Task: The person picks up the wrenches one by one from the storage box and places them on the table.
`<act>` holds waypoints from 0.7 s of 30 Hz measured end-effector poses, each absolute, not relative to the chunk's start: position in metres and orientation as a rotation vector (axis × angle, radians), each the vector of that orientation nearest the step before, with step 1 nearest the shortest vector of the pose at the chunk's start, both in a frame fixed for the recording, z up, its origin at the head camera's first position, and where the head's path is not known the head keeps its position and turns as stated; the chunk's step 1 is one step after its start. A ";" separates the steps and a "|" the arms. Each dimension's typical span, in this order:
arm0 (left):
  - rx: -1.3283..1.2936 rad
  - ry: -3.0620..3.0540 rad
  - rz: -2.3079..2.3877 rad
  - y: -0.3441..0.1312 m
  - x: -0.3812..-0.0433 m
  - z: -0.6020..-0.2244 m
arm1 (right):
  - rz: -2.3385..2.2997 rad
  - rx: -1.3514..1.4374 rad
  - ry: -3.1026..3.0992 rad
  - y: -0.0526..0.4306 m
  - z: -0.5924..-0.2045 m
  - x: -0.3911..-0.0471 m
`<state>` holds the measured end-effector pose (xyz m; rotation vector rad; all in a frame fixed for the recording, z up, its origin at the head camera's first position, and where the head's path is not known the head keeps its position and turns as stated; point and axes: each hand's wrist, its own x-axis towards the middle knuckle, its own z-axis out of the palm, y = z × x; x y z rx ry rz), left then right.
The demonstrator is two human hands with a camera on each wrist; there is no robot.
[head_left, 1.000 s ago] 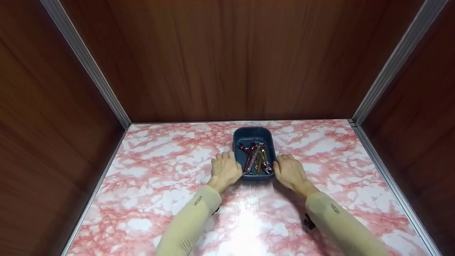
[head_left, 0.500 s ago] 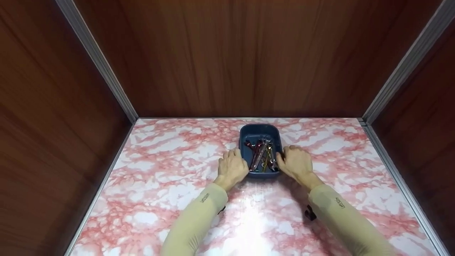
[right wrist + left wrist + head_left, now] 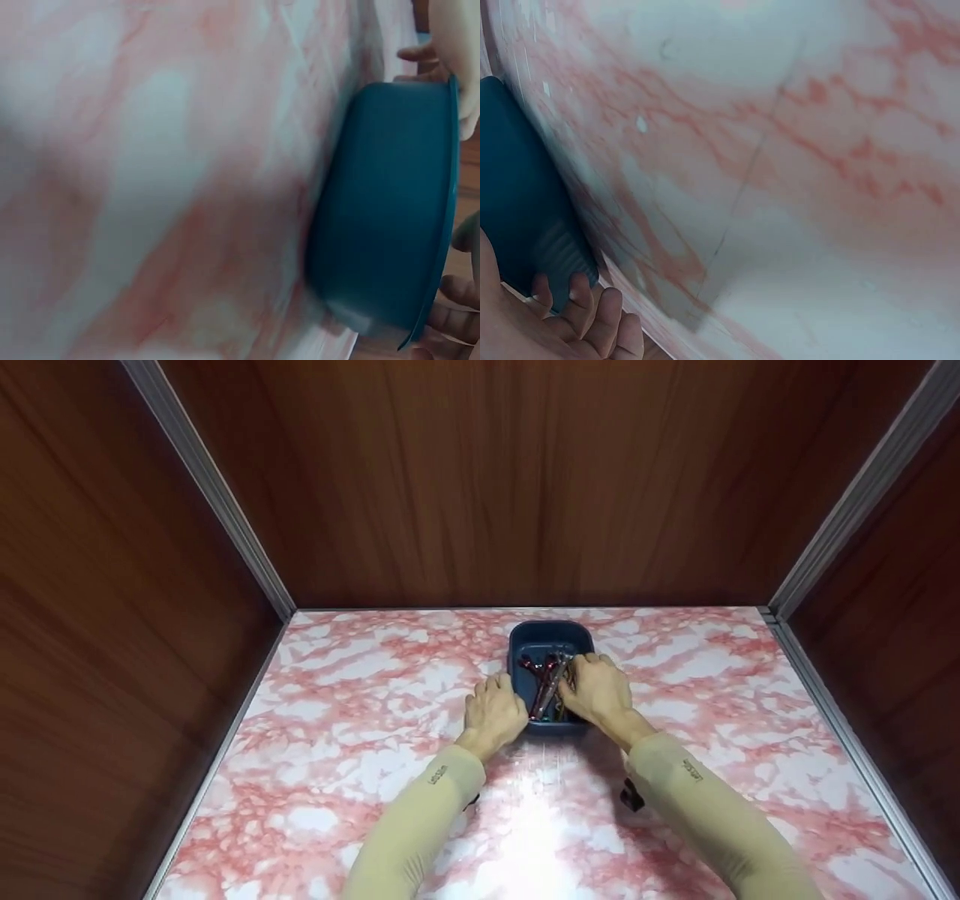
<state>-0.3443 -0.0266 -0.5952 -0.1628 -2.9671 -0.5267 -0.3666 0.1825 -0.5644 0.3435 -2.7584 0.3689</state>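
Observation:
A dark blue rectangular box point(image 3: 555, 730) stands on the table, with several metal wrenches point(image 3: 541, 694) piled inside, some of them red. My left hand point(image 3: 495, 712) grips the near left side of the box; its bent fingers point(image 3: 607, 319) show against the outer wall in the left wrist view. Over the right rim reaches my right hand point(image 3: 600, 686), covering part of the wrenches. In the right wrist view its thumb and fingers point(image 3: 454, 322) are spread apart past the rim of the box wall point(image 3: 382, 210), and the fingertips inside the box are hidden in the head view.
The tabletop point(image 3: 360, 720) has a red and white marbled pattern, with a bright light reflection near the front. Dark wooden panels point(image 3: 517, 487) enclose it at the back and both sides, joined by grey metal corner strips point(image 3: 217, 502).
My right hand has left the box's right outer side and moved leftward over the rim onto the wrenches. The left hand stays at the box. The head view has shifted slightly.

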 end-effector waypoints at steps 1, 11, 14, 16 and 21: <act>-0.163 -2.965 -0.524 -0.026 -0.344 -0.595 | 0.376 0.342 -2.769 0.181 -0.564 -0.367; -0.165 -2.949 -0.514 -0.024 -0.343 -0.598 | 0.450 0.378 -2.891 0.171 -0.563 -0.375; -0.159 -2.957 -0.502 -0.024 -0.343 -0.598 | 0.641 0.294 -2.946 0.167 -0.560 -0.378; -0.153 -2.963 -0.498 -0.025 -0.344 -0.598 | 0.794 0.210 -2.957 0.164 -0.558 -0.381; -0.154 -2.970 -0.505 -0.025 -0.345 -0.596 | 0.974 0.012 -2.977 0.158 -0.553 -0.388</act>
